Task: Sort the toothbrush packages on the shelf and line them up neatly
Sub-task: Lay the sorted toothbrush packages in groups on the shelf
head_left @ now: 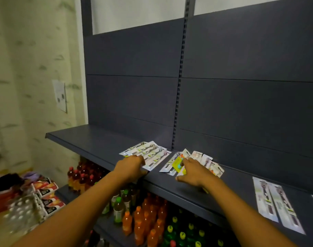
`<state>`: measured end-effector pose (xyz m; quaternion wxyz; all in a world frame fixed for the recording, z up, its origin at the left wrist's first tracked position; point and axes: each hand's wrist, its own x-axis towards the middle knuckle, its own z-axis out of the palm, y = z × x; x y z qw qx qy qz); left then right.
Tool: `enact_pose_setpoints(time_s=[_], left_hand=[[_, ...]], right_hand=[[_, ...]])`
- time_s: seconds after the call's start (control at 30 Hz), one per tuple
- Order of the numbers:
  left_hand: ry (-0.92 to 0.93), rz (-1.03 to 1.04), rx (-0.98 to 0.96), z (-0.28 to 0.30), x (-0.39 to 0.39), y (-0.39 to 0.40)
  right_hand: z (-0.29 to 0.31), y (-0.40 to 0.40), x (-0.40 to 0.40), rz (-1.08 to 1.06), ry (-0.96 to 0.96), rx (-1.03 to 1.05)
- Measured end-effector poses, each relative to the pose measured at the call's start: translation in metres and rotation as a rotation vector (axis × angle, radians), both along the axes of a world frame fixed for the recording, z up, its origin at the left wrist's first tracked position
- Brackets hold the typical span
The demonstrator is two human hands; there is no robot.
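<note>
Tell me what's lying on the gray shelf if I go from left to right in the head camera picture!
Fanned white toothbrush packages under the left hand → messy pile of toothbrush packages under the right hand → two neat toothbrush packages side by side.

Dim indoor light, flat and slightly green. Dark grey shelf (102, 145) and its back panels soak up most of it; the pale wall above the panels is the brightest patch. A faint sheen lies on the shelf near its back edge, beside the slotted upright (178, 90). No hard glare.

Soft shadows under the left hand (132, 166) and right hand (193, 171). The bottles (152, 221) under the shelf's front edge sit in deep shade.

Heavy motion blur at the lower left: the boxes (47, 196) smear. Print on the toothbrush packages (278, 202) at the shelf's right end is unreadable. Wide-angle bending tilts the upright and stretches the forearms at the bottom edge.
</note>
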<state>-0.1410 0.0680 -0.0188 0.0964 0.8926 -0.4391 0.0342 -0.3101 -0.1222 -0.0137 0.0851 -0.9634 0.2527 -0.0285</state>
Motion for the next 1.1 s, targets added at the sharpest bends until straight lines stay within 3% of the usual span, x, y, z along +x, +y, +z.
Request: enact_pose_setpoints(time_s=[0.3, 0.57, 0.77, 1.1], left_hand=[[0.043, 0.034, -0.011, -0.024, 0.117, 0.015], [0.090, 0.026, 0.004, -0.027, 0.192, -0.042], [0.085, 0.017, -0.012, -0.031, 0.232, -0.100], [0.136, -0.024, 0.124, -0.042, 0.270, -0.136]], right_hand=[[-0.010, 0.009, 0.140, 0.051, 0.027, 0.007], [-0.008, -0.030, 0.229, 0.064, 0.009, 0.013], [-0.005, -0.076, 0.270, 0.013, -0.011, 0.026], [-0.018, -0.094, 0.275, -0.133, 0.021, 0.040]])
